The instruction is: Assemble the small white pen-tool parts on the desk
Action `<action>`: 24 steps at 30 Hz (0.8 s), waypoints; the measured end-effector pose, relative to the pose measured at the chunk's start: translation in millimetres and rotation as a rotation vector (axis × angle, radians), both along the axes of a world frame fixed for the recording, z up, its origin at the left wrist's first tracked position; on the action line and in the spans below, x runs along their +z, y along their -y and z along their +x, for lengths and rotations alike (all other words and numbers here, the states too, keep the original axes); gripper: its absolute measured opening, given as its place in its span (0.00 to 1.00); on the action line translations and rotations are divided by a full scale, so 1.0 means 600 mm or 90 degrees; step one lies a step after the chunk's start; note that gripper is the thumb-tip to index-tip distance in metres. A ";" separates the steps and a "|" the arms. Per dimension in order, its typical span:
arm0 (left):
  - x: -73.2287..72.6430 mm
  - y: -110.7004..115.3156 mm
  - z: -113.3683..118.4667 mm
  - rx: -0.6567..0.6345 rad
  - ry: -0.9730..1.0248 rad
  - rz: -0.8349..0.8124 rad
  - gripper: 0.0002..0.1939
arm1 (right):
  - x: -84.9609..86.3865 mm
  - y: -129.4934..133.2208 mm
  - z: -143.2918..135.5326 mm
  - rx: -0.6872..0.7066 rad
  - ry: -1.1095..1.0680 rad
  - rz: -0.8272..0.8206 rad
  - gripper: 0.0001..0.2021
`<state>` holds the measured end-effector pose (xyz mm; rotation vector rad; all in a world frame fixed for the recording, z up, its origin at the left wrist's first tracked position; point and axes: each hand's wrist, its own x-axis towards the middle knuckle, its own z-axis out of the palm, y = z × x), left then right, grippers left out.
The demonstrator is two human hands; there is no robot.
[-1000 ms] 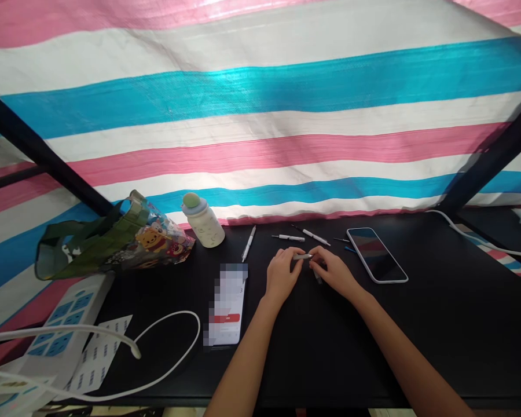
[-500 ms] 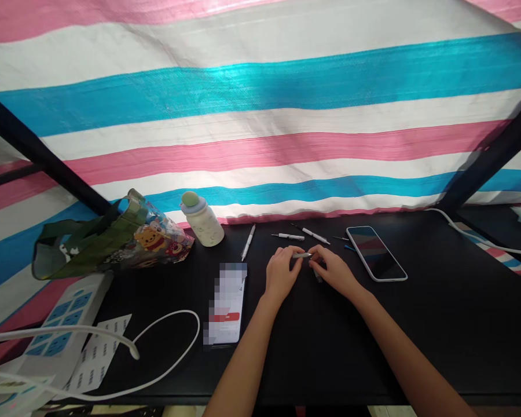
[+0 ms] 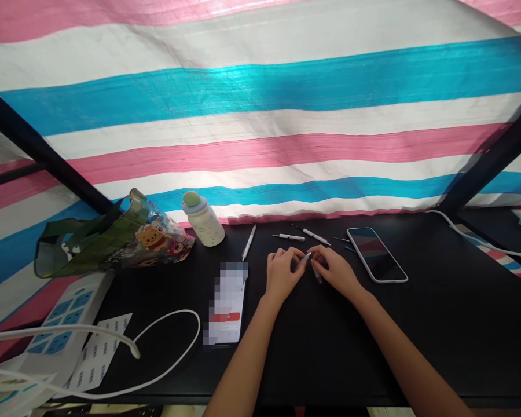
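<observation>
My left hand [image 3: 282,273] is closed in a pinch on a white pen barrel [image 3: 304,259], its tip angled up to the right. Close beside it, my right hand [image 3: 336,269] is also closed, its fingertips near that tip and around a slim greyish pen piece [image 3: 316,273] that slants down towards me. The fingers hide much of both pieces. Beyond my hands lie a white pen part with a thin tip [image 3: 290,237] and another white pen part [image 3: 316,236]. A whole white pen [image 3: 249,242] rests further left. Small blue piece [image 3: 350,249] and thin dark rod [image 3: 341,239] lie right.
A phone with a lit screen [image 3: 229,310] lies left of my arms, a dark-screened phone [image 3: 377,255] to the right. Further left are a bottle [image 3: 205,223], a cartoon-print bag [image 3: 151,237], a power strip [image 3: 72,313] and a looping white cable [image 3: 198,327]. Striped sheeting [image 3: 260,139] hangs behind.
The white pen barrel in my left hand has tilted from nearly level to pointing up to the right. My fingers have shifted slightly; the loose pen parts have stayed put.
</observation>
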<state>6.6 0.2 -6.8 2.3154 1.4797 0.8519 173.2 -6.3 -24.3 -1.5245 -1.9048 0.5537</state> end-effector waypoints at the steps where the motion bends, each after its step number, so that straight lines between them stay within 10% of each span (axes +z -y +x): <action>1: 0.000 0.001 0.000 -0.002 -0.007 -0.001 0.06 | 0.002 0.001 0.000 -0.013 0.013 0.005 0.11; 14: -0.011 0.001 -0.001 -0.044 -0.097 -0.048 0.09 | -0.002 0.004 -0.002 0.001 0.121 -0.035 0.07; 24: 0.003 0.006 0.000 -0.063 0.005 -0.003 0.08 | 0.003 -0.006 -0.004 0.042 -0.220 -0.020 0.11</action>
